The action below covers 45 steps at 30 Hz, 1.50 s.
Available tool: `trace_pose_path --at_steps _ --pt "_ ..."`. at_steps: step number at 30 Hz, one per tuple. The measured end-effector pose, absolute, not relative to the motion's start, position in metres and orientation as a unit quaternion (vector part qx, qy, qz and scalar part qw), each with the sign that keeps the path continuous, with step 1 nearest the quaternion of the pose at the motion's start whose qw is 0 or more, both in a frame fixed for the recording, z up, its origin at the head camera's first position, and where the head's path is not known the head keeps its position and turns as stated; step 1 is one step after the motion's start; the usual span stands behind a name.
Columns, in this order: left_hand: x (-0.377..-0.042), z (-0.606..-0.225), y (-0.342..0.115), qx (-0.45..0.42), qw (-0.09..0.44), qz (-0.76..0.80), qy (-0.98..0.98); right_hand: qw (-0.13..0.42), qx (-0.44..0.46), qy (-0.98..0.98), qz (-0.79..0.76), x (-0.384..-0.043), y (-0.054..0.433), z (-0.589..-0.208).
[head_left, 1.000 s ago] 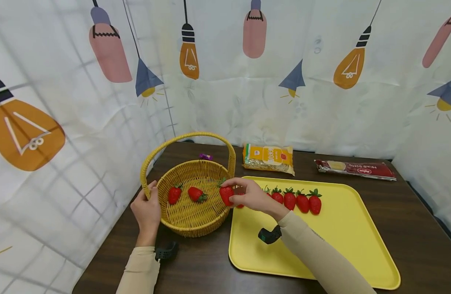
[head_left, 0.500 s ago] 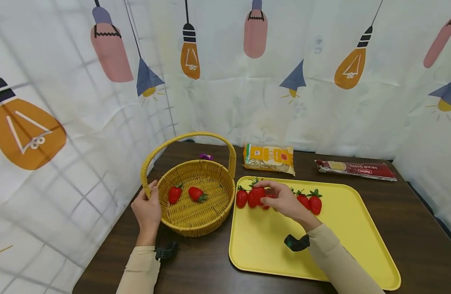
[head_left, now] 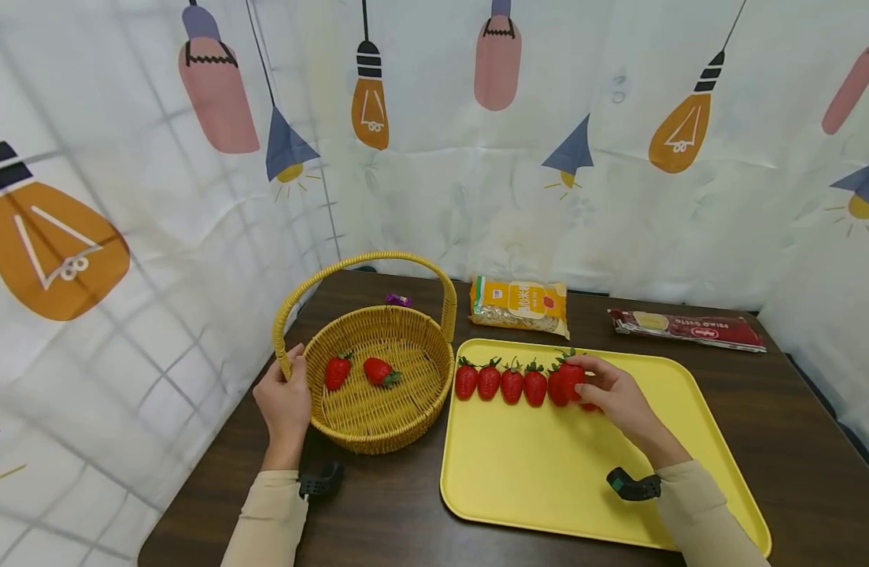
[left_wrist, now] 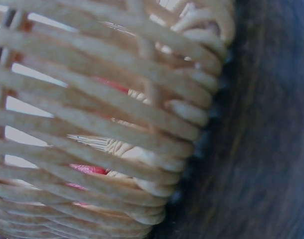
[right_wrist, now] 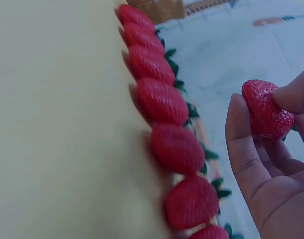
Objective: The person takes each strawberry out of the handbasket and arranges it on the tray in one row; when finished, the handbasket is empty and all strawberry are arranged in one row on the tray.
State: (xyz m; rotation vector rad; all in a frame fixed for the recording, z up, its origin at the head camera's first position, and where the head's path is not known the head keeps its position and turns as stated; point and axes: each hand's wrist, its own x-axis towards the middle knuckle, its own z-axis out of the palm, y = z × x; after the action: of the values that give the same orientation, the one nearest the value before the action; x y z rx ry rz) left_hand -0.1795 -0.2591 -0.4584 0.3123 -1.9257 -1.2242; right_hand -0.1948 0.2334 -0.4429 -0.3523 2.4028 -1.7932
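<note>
Clock is taken from each item's own middle, 12 being the far side. One strawberry [head_left: 571,379] is pinched by the right hand [head_left: 622,405], thumb clamped against fingertips; it is held over the tray's 11 o'clock part and, by the right-wrist view, is kept apart from the row. That row of seven strawberries [head_left: 512,386] is laid along the yellow tray [head_left: 519,480] from 10 towards 12, leaf ends pointed to 12; its last members are partly covered by the right hand in the head view. The basket [head_left: 378,443] is placed just beside the tray, between its 9 and 10. At the basket's 9, the foot of the arched handle [head_left: 449,315] is gripped by the left hand [head_left: 286,402], fingers curled round it. Two are seen on the basket floor: a left berry [head_left: 337,373] at 10, leaves turned to 1, and a central berry [head_left: 378,370], leaves turned to 4. Through wicker gaps, bits of red are glimpsed in the left-wrist view. Beyond the tray, a yellow packet [head_left: 519,305] is noted at 11, a dark red packet [head_left: 689,329] at 1. A small purple wrapper [head_left: 398,300] is noted past the basket's 12.
</note>
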Motion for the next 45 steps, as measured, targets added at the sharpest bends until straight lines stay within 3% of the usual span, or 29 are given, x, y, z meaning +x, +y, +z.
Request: trace_pose_path --at_steps 17,30,36,45 --pt "-0.184 -0.46 -0.258 0.117 0.411 -0.487 -0.762 -0.047 -0.069 0.773 -0.629 -0.177 0.307 -0.462" --pt "-0.184 -0.459 -0.26 0.121 0.406 -0.49 -0.762 -0.023 0.04 0.838 -0.544 -0.183 0.325 -0.47" --pt "-0.181 -0.458 -0.261 0.128 0.398 -0.497 -0.76 -0.037 0.089 0.844 -0.527 -0.188 0.328 -0.472" --pt "-0.18 -0.458 -0.261 0.129 0.394 -0.497 -0.762 -0.028 0.053 0.848 -0.527 -0.188 0.328 -0.477"
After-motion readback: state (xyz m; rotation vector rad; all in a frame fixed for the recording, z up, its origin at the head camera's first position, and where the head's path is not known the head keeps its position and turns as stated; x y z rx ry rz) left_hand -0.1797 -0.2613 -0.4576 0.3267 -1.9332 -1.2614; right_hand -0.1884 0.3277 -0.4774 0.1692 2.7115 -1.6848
